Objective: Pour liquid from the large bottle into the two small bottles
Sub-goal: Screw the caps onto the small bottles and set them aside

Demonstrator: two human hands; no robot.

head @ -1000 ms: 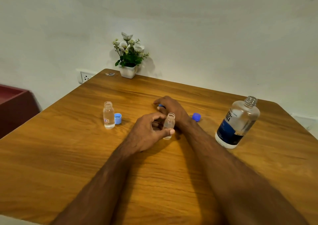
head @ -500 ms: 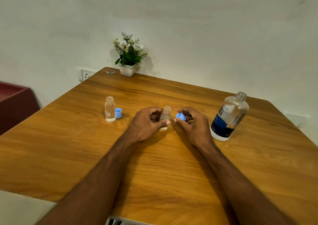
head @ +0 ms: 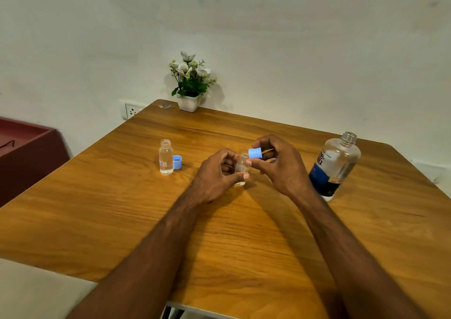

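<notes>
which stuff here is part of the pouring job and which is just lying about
Job: large bottle; left small bottle and its cap; small bottle held by the left hand; blue cap pinched by the right hand.

Lying about: flower pot; wall socket; red box.

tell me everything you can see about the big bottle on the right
The large bottle is clear plastic, with a dark blue and white label bearing partly readable print. Its threaded neck is uncapped. It stands upright on the wooden table near the right edge, appearing tilted only by the wide lens. It looks mostly empty; the liquid level is unclear. Neither hand touches it; the right hand is close beside it.
</notes>
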